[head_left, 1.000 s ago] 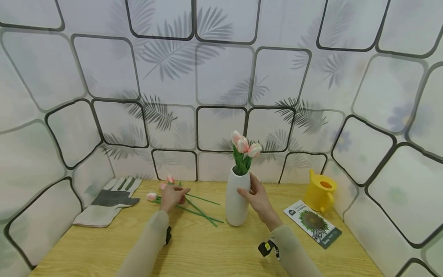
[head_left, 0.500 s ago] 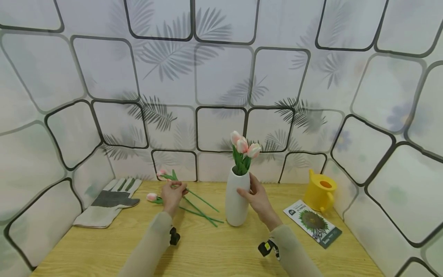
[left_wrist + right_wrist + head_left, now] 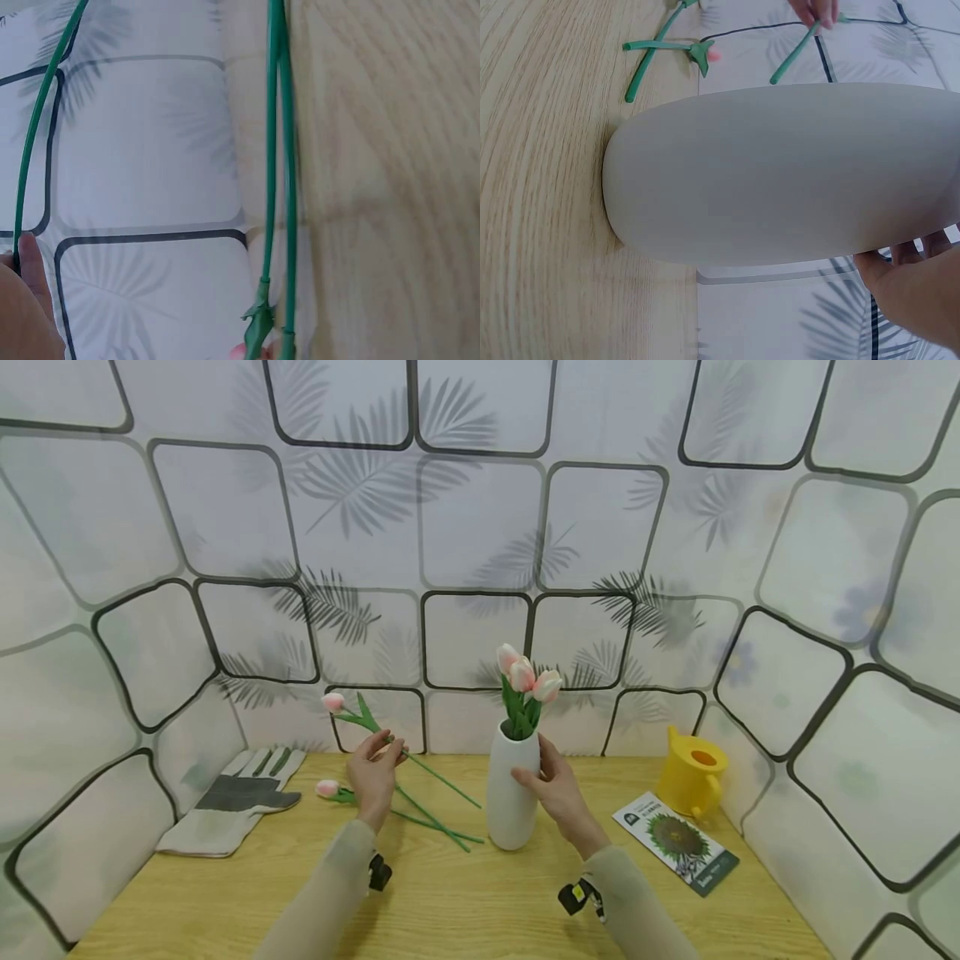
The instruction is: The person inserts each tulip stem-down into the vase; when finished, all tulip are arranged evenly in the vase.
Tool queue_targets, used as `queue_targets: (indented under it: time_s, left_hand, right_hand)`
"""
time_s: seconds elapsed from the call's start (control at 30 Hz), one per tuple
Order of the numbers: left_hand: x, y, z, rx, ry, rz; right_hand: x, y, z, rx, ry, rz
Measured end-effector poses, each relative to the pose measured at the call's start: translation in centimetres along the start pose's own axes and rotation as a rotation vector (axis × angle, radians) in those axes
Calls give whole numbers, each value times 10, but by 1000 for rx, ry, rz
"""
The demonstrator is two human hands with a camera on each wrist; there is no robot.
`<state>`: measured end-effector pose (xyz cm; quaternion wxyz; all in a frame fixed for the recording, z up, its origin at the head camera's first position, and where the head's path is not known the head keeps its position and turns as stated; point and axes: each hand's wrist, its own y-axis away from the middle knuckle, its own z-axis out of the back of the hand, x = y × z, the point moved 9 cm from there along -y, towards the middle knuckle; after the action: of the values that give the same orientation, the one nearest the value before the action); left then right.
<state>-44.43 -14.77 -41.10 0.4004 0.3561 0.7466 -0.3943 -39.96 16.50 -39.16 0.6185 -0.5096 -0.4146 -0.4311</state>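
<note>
In the head view my left hand [image 3: 372,777] pinches the green stem of a pink tulip [image 3: 333,702], lifted off the table with its bloom up and to the left. The left wrist view shows that stem [image 3: 34,135] running up from my fingers. My right hand [image 3: 558,787] grips the right side of a white vase [image 3: 513,802] standing upright on the table. Several pink tulips [image 3: 522,676] stand in the vase. Below my left hand, more tulips lie on the table with crossed stems [image 3: 435,823]; one bloom [image 3: 327,788] shows at the left, another is hidden behind the hand.
A pair of grey-and-white gloves [image 3: 232,802] lies at the left. To the right are a yellow watering can [image 3: 692,774] and a seed packet [image 3: 677,841] with a sunflower picture. A patterned wall [image 3: 480,552] rises behind the wooden table [image 3: 450,910].
My left hand has taken hold of one tulip and raised it off the table, its bloom rising up and to the left. My right hand and the vase stay in place.
</note>
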Motion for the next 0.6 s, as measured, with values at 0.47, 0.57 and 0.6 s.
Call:
queue_targets:
  time_s: [0.47, 0.57, 0.6]
  left_hand:
    - [-45, -1, -19, 50, -86, -172]
    - [-54, -1, -24, 60, -55, -190]
    - [-58, -1, -26, 63, -44, -198]
  right_hand:
    - [-1, 0, -1, 6, 3, -20]
    - [0, 0, -1, 7, 3, -24]
    - [0, 0, -1, 5, 2, -25]
